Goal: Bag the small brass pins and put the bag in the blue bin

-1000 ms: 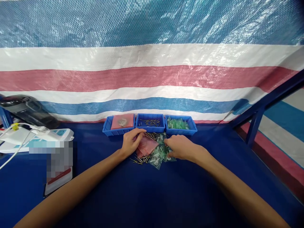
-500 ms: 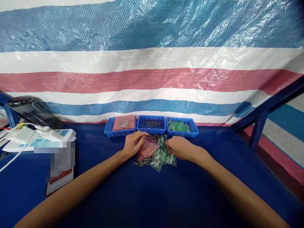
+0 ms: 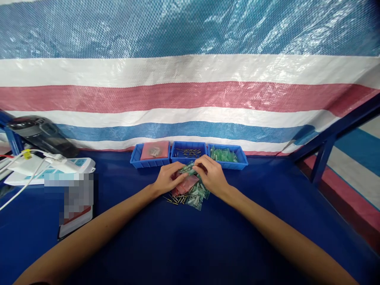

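Note:
A small greenish clear plastic bag [image 3: 187,169] is raised between my two hands over the heap. My left hand [image 3: 168,178] pinches its left side, thumb uppermost. My right hand [image 3: 212,177] grips the right side with curled fingers. Below them lie a pink plastic bag [image 3: 189,184], several green clear bags [image 3: 196,198] with pale pieces inside, and loose thin metal pins that look like rivets [image 3: 175,200]. Part of the heap is hidden under my hands.
Behind the heap stand three blue bins: the left bin [image 3: 136,161] bears a pink bag, the middle bin [image 3: 189,144] metal pins, the right bin [image 3: 237,164] green bags. At left are a power strip [image 3: 86,164], a dark bottle [image 3: 44,134] and a phone [image 3: 75,225].
My right hand has moved left from the heap's right edge to meet my left hand. A small green bag is now held between them, above the pink bag.

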The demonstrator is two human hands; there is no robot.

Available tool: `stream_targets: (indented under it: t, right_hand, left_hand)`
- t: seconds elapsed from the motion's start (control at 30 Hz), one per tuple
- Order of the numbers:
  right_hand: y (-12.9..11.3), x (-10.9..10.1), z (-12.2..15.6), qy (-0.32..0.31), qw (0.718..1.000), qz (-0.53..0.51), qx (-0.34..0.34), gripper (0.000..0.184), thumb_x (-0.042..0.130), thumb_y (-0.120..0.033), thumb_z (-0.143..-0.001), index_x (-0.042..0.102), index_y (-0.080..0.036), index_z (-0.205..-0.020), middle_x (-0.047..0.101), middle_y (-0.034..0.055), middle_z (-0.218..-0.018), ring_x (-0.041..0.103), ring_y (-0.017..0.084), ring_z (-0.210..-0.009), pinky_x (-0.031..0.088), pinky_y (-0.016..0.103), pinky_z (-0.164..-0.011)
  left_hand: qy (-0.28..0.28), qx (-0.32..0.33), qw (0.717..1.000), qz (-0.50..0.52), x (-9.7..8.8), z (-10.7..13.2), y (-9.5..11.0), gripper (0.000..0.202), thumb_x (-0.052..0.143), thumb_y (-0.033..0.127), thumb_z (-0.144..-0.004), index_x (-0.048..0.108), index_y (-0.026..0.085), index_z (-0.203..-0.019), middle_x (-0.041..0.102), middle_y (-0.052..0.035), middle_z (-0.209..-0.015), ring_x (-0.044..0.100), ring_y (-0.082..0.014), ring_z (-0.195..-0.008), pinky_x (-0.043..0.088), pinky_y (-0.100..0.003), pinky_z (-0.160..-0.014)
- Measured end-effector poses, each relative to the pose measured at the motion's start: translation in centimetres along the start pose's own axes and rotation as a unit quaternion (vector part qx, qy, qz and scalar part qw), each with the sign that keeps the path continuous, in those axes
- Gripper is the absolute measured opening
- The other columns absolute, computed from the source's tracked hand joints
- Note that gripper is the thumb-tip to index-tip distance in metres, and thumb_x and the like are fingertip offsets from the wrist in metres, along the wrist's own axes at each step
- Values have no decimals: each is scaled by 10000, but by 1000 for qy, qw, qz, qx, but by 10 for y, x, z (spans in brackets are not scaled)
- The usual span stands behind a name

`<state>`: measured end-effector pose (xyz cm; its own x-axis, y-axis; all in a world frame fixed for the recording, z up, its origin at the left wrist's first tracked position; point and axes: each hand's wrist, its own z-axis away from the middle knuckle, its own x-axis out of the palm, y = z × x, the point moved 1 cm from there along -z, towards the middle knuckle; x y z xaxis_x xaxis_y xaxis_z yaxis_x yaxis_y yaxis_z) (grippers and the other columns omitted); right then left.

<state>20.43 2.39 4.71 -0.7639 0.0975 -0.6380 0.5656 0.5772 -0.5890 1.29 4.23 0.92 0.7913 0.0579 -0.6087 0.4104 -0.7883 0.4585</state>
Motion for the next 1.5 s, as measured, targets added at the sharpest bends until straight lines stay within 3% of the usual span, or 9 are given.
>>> stream_targets:
  t: [0.1,0.2,0.3,0.43,0.5,0.6,0.73,1.13,1.5]
  right_hand:
    - [12,21,9,86,994,-68,13,145,484,-254,-907,537,-191,-787,560,24,-771,519,139,-683,426,259,-645]
    - [16,26,15,136,985,-104,27,150,507,-267,-900,544,-193,-776,574,25,-769,534,143,-693,447,267,-659]
    - [15,26,15,157,980,-118,39,128,518,-271,-891,556,-191,-798,578,31,-803,549,148,-729,462,272,-672]
    - [12,26,10,174,976,-116,62,160,544,-277,-868,565,-188,-999,581,63,-958,550,162,-818,464,276,-682]
    - [13,27,8,171,976,-109,76,209,560,-274,-856,565,-192,-1048,585,63,-979,545,167,-839,457,283,-706]
    - [14,31,8,144,980,-117,69,129,542,-267,-865,601,-187,-946,597,51,-917,545,163,-813,448,286,-720]
    - [15,34,12,125,982,-128,54,160,512,-296,-884,602,-181,-818,579,34,-805,525,147,-711,446,284,-682]
    - [19,34,16,92,986,-123,62,183,499,-330,-893,534,-191,-778,509,11,-735,497,142,-670,429,268,-655]
    - [18,34,18,92,988,-113,50,164,474,-295,-905,534,-196,-789,557,28,-782,521,152,-710,439,276,-677]
  left_hand:
    - [24,-9,999,-37,4,1,-2,235,534,329,-894,655,129,-913,686,-56,-750,618,-126,-632,484,-216,-604]
    - [44,-4,997,-56,6,0,-4,248,577,359,-871,661,133,-931,690,-44,-727,609,-117,-591,480,-203,-571]
    - [49,-18,998,-43,5,-4,-5,255,579,372,-869,671,139,-916,702,-42,-739,627,-123,-618,502,-209,-606]
    - [76,-85,993,17,5,-10,-5,245,595,366,-859,690,145,-906,726,-53,-807,654,-143,-668,525,-233,-652]
    - [98,-128,985,57,6,-10,-6,249,614,366,-844,695,143,-921,727,-57,-822,652,-146,-651,525,-240,-633]
    - [110,-160,975,105,9,-8,-8,255,633,377,-826,704,141,-892,721,-52,-792,639,-143,-615,516,-240,-600]
    - [87,-144,983,80,9,-5,-8,266,644,401,-812,706,146,-767,702,-23,-673,618,-131,-570,485,-221,-563]
    - [49,-73,996,32,8,-9,-2,291,589,367,-861,678,152,-688,614,-4,-579,526,-104,-526,402,-210,-524]
    - [-16,-88,995,37,6,-12,2,263,561,382,-872,634,138,-804,622,-27,-696,548,-128,-631,434,-227,-598]
